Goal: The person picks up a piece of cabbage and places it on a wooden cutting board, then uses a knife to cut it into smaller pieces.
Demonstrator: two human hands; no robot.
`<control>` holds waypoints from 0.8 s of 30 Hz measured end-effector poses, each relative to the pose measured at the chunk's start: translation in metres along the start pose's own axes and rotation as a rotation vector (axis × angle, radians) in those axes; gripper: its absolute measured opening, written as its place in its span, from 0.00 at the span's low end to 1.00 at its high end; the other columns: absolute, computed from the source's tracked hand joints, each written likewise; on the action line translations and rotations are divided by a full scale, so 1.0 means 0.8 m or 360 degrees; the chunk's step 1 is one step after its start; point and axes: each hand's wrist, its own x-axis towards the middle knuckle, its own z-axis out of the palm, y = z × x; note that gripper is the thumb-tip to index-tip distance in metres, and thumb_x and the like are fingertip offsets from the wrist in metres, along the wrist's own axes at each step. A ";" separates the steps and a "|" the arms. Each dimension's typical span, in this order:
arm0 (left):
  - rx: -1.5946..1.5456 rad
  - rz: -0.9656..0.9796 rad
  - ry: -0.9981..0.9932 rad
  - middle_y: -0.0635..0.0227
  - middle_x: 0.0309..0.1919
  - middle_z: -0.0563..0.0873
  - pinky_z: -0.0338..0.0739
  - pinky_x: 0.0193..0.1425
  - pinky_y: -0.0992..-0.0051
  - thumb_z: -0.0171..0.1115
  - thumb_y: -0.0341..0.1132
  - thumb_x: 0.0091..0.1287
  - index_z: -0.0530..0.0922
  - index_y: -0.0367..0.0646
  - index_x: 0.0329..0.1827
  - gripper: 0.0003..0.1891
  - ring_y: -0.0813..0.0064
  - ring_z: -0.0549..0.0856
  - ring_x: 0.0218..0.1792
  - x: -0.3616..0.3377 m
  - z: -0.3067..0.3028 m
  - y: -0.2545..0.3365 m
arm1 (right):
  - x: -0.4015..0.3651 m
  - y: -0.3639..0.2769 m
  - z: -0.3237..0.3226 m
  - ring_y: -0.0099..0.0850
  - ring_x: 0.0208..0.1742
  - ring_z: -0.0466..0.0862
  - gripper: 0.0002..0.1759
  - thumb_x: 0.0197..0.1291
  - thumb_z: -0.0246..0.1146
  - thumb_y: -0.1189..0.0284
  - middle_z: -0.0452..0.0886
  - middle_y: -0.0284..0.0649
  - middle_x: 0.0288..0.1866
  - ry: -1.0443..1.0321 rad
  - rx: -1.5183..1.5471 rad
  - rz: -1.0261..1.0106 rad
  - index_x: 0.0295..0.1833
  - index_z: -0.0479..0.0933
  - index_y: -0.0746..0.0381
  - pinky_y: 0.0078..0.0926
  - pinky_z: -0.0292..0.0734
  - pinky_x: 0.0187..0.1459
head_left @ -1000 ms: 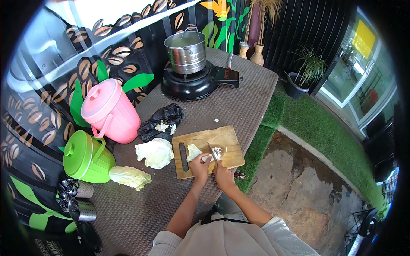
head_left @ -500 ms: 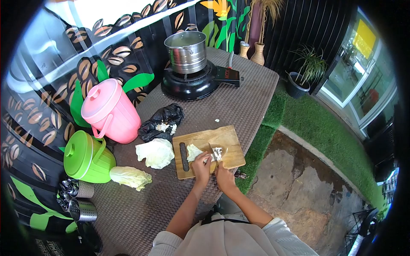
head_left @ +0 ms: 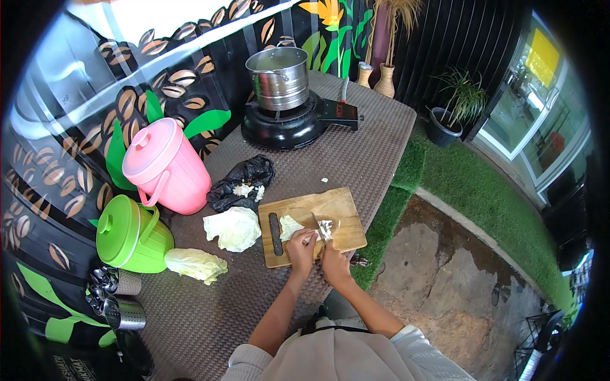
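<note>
The left hand [head_left: 300, 250], fingers curled, presses the cabbage leaf [head_left: 290, 226]. The right hand [head_left: 335, 261] clenches a knife [head_left: 318, 226] (blade pointing away).

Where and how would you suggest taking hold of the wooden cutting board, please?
I'd grip the wooden cutting board by its left end, coming from the left: the long slot there should let fingers hook in. That end also lies away from the knife, which the right hand holds farther right.
</note>
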 end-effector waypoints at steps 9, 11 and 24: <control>-0.0004 0.0059 0.0048 0.58 0.38 0.86 0.77 0.30 0.75 0.68 0.27 0.55 0.85 0.34 0.35 0.07 0.67 0.85 0.34 0.002 0.000 -0.004 | 0.017 0.010 -0.015 0.58 0.38 0.82 0.15 0.66 0.51 0.66 0.79 0.64 0.32 -0.0050 0.0019 -0.0184 0.46 0.64 0.69 0.53 0.78 0.38; -0.0017 0.0068 0.0059 0.58 0.38 0.86 0.77 0.29 0.75 0.69 0.28 0.55 0.85 0.35 0.35 0.07 0.68 0.85 0.31 0.002 0.001 -0.005 | 0.004 0.006 -0.024 0.59 0.38 0.82 0.15 0.66 0.50 0.66 0.80 0.63 0.33 -0.0102 0.0001 -0.0152 0.46 0.64 0.69 0.52 0.78 0.38; 0.0068 0.0096 -0.0062 0.59 0.41 0.84 0.82 0.24 0.80 0.68 0.26 0.58 0.84 0.33 0.38 0.07 0.74 0.85 0.29 0.005 -0.003 -0.010 | 0.024 0.012 -0.022 0.59 0.34 0.82 0.17 0.65 0.51 0.66 0.81 0.59 0.31 -0.0051 -0.0076 -0.0284 0.46 0.64 0.71 0.49 0.79 0.37</control>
